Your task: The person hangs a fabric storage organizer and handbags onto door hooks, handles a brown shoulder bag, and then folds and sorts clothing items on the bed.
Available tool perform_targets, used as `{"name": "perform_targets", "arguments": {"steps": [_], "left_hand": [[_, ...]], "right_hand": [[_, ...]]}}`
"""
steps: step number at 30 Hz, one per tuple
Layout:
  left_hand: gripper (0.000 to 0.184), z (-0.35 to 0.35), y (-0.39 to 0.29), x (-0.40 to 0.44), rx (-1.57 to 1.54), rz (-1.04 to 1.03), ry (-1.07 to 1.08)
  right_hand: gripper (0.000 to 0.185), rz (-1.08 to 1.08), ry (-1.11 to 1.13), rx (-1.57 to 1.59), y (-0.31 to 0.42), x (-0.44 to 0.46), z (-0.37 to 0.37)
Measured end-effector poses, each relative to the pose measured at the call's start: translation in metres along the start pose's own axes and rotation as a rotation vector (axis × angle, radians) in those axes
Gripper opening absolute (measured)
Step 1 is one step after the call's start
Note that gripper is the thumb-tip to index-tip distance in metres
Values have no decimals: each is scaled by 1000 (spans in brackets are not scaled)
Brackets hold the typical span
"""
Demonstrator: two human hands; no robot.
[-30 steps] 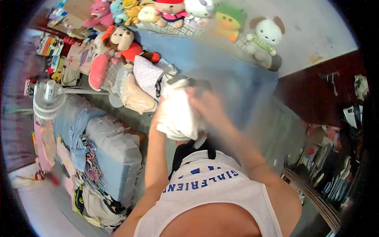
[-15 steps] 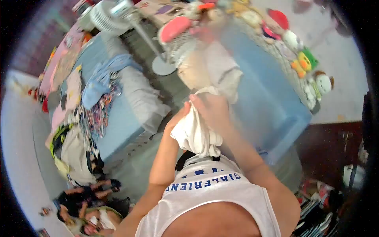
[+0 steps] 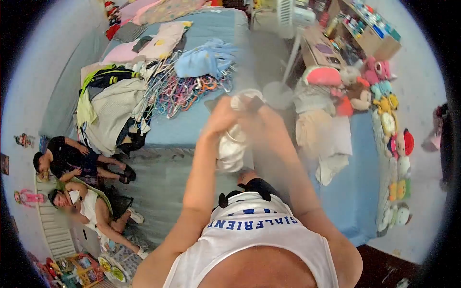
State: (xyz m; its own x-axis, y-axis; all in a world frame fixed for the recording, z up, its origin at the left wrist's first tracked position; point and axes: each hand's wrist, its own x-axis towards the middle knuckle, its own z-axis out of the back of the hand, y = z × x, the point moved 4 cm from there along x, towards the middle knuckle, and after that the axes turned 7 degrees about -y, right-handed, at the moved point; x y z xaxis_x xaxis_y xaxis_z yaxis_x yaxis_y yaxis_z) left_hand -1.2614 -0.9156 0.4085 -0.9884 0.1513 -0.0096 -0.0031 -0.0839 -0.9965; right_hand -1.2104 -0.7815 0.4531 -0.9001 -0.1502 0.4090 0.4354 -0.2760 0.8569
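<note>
A crumpled white cloth [image 3: 232,150] hangs from my two hands in front of my body. My left hand [image 3: 222,114] is closed on its upper part. Close beside it, my right hand [image 3: 257,117] is closed on the cloth too, blurred by motion. A bit of the white fabric shows above and between the hands. Beyond them, on the blue bed, lie a pile of colorful hangers [image 3: 180,93] and a light blue garment [image 3: 204,58].
Two people [image 3: 65,158] [image 3: 91,206] sit at the left. Clothes [image 3: 113,110] lie on the near bed. A fan [image 3: 286,19] stands at the back. On the right, another blue bed [image 3: 353,192] holds folded cloths [image 3: 312,132] and a row of plush toys [image 3: 385,113].
My view has swung left, bringing the hangers and both people into sight. The white cloth has moved with my hands from the right bed toward the left bed and hangs lower below them.
</note>
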Motion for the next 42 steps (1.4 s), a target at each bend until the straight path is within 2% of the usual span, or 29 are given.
{"name": "perform_targets", "arguments": {"steps": [1,2,3,5,6,7,10,11,12,15,16,17,18,19,20,21,22,23,25,26,28,29,31,33,35,37,39,40,42], "left_hand": [[26,25,-14,5,-4,-44,-38],[22,52,-20,14,42,-71,-75],[18,80,-26,24,88,-99,-113],[23,131,-30,45,203,-111,-179],[22,151,-46,51,143,-167,-257],[22,171,-58,53,87,-215,-326],[21,235,-76,64,227,-234,-399],[22,259,-76,72,277,-246,-426],[26,273,-80,78,363,-320,-406],[30,307,-105,84,657,-262,-490],[31,324,-106,92,633,-350,-469],[31,344,-103,104,597,-441,-421],[33,370,-99,120,585,-348,-318],[30,373,-118,123,834,-445,-340],[31,403,-117,140,844,-316,-396],[32,408,-128,151,674,-473,-230],[35,453,-130,174,789,-267,-251],[31,478,-138,186,706,-398,-245],[30,568,-146,234,805,-482,-222],[30,622,-151,267,870,-538,-228],[28,659,-162,305,988,-571,-298],[27,672,-166,323,1051,-560,-363],[26,675,-156,352,1178,-507,-490],[24,650,-122,379,1277,-424,-549],[23,604,-61,403,1345,-316,-517],[22,535,27,417,1376,-176,-382],[22,433,129,410,1343,3,-121],[22,380,182,399,1302,101,44],[22,249,300,361,971,303,419]], "right_hand": [[46,145,29,-107,7,14,-18],[49,214,89,-67,5,29,-36],[49,221,100,-60,4,45,-51],[49,350,72,-15,13,75,-78],[55,317,-17,-24,-3,92,-100],[76,256,-85,71,-17,109,-121],[117,114,142,-115,-46,140,-198],[114,142,187,-287,-56,136,-228],[109,126,168,-163,-72,130,-262],[96,112,92,55,-91,148,-354],[85,-2,109,230,-83,164,-380],[66,82,32,169,-67,182,-388],[47,144,-59,91,-51,202,-399],[50,146,-119,87,-47,222,-410],[53,130,-137,161,-43,238,-427],[57,91,-127,263,-42,249,-448],[60,69,-117,354,-41,258,-469],[63,71,-120,387,-39,269,-485],[73,335,-238,117,-23,293,-499],[73,308,-274,107,-19,301,-492],[76,630,-258,-149,-8,273,-462],[76,602,-280,-187,-18,261,-445],[71,511,-138,-176,-38,229,-415],[62,166,-59,-213,-85,195,-382],[56,-82,-152,-277,-127,146,-342],[56,-215,-197,-330,-159,100,-300],[60,-268,-299,-332,-176,47,-253],[60,-369,-307,-376,-192,23,-232],[58,-540,-269,-456,-197,-28,-177]]}}
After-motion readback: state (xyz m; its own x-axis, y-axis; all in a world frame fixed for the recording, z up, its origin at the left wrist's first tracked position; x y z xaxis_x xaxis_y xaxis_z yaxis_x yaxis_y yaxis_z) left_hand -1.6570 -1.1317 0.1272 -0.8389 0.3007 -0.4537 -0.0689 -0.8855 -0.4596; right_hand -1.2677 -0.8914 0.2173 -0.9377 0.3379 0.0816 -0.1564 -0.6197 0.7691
